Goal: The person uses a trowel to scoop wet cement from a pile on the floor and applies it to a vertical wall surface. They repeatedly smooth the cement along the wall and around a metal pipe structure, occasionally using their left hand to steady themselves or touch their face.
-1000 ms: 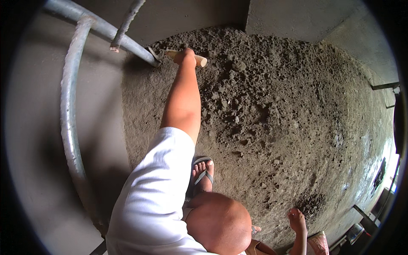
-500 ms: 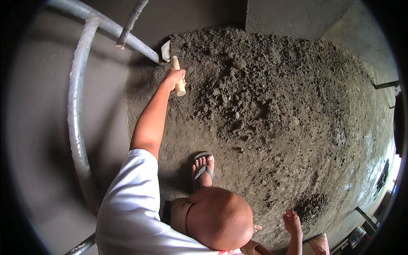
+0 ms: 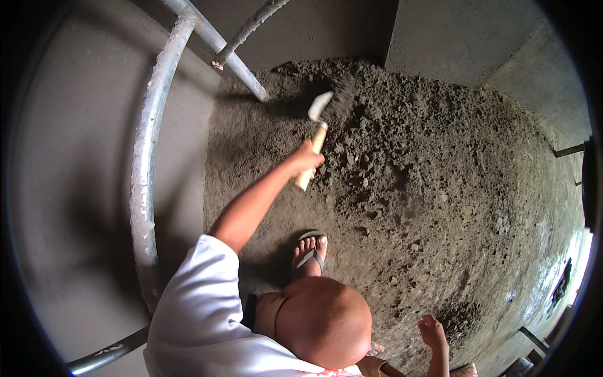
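Observation:
My left hand (image 3: pixel 306 158) is wrapped round the pale wooden handle of a trowel (image 3: pixel 319 138), its arm stretched far forward. The trowel's light metal blade is tilted on edge over the far left part of a heap of damp grey mortar (image 3: pixel 402 144). Dark mortar beside the blade is blurred by motion. Low on the right, my right hand (image 3: pixel 432 330) hangs above the rough floor with its fingers curled in, and nothing shows in them. A small dark pile of mortar (image 3: pixel 461 317) lies just beyond it.
Metal pipes (image 3: pixel 146 169) stand along the left by a smooth grey wall (image 3: pixel 81 144). A concrete block face (image 3: pixel 452 41) bounds the far side. My sandalled foot (image 3: pixel 309 251) rests on the floor below the heap. Short bars (image 3: pixel 534 339) jut in at the right.
My left hand has swung the trowel rightward and somewhat nearer, from beside the pipe's foot to the heap's edge. The view has shifted a little; my right hand stays almost the same.

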A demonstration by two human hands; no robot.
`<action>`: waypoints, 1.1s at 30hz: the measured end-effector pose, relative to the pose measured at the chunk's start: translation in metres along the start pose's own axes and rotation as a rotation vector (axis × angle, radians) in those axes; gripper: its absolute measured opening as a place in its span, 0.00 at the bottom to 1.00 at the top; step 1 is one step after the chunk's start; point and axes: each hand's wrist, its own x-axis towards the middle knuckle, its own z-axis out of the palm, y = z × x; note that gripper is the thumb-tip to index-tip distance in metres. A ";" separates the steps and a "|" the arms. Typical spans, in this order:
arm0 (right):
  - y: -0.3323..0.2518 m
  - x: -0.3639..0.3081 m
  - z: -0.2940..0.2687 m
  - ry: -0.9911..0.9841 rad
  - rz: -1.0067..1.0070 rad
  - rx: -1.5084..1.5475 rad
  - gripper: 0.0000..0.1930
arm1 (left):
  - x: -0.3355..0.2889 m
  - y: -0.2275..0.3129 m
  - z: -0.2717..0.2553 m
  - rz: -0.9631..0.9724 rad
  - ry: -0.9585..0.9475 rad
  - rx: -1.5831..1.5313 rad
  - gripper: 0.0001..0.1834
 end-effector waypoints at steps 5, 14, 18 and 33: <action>-0.004 0.005 -0.022 0.131 -0.038 0.010 0.14 | -0.052 -0.021 0.032 0.163 -0.046 0.312 0.47; -0.001 0.001 -0.010 -0.004 0.058 -0.001 0.19 | -0.022 -0.022 -0.006 0.085 0.343 -0.185 0.15; -0.005 0.007 -0.004 -0.036 -0.007 0.007 0.19 | 0.044 -0.012 -0.035 0.104 0.227 -0.886 0.13; 0.009 -0.014 0.015 0.006 0.047 0.073 0.15 | 0.102 0.021 -0.120 -0.215 -0.212 -0.894 0.09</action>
